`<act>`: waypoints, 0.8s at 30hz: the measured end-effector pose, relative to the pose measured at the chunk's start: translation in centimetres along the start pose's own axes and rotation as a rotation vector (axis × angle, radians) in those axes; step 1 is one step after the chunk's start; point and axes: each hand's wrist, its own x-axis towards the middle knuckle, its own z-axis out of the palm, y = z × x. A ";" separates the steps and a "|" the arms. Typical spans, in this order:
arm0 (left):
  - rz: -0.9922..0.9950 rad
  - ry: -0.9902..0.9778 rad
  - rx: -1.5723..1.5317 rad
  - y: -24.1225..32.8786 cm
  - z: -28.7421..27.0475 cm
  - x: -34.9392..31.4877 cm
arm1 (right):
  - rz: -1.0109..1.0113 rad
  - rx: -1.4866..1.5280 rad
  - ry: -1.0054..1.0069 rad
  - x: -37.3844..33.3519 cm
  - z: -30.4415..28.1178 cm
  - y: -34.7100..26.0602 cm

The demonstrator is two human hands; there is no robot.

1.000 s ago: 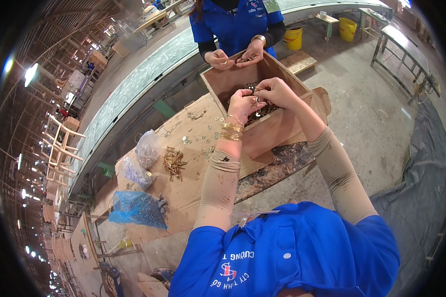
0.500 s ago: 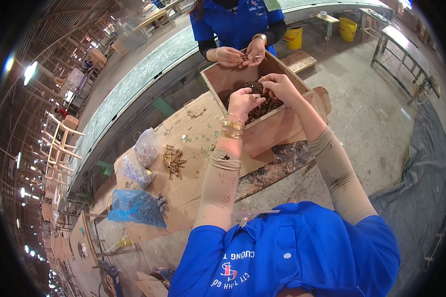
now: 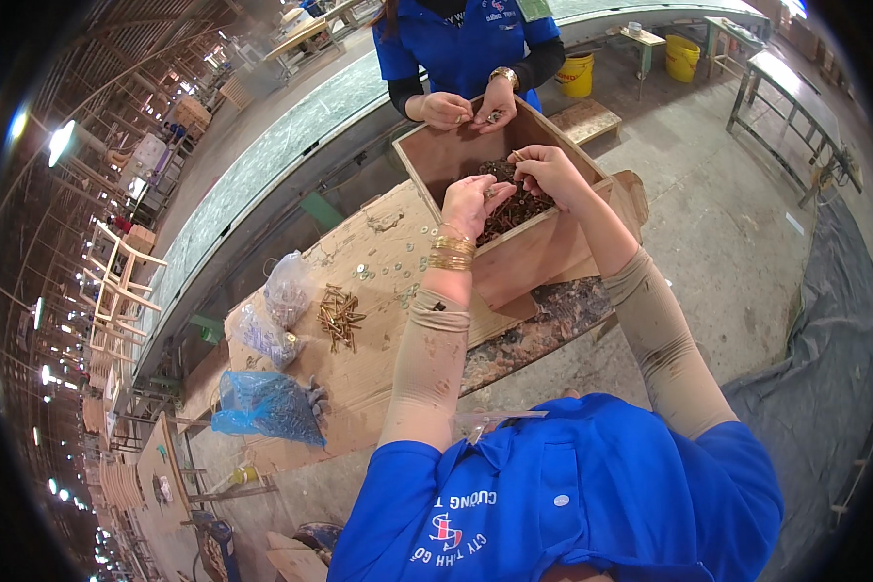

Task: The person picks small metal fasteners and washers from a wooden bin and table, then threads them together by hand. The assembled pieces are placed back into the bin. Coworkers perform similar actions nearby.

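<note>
Above an open wooden box, my left hand is cupped with small pieces of hardware in it, too small to name. My right hand is closed in a pinch at the box's right side; what its fingertips hold is too small to make out. Below both hands, a heap of dark brown, screw-like hardware lies in the box. Across from me, a co-worker's hands hold small pieces over the far edge of the box.
On the cardboard-covered table lie a pile of brass-coloured screws, scattered washers, clear plastic bags and a blue bag. A long grey conveyor-like surface runs behind. Yellow buckets stand at the back.
My left hand has shifted slightly left and turned, its fingers less extended. My right hand stays almost in place. The co-worker's hands have moved a little apart.
</note>
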 end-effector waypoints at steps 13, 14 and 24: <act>-0.073 -0.066 0.022 0.1 -0.2 0.1 | 0.077 0.085 0.003 0.5 -0.3 0.3; -0.069 -0.053 0.041 0.2 0.0 0.0 | 0.089 0.088 -0.021 0.5 -0.4 0.2; -0.016 0.028 0.185 0.5 -0.1 -0.5 | 0.033 0.105 -0.038 0.4 -0.2 -0.1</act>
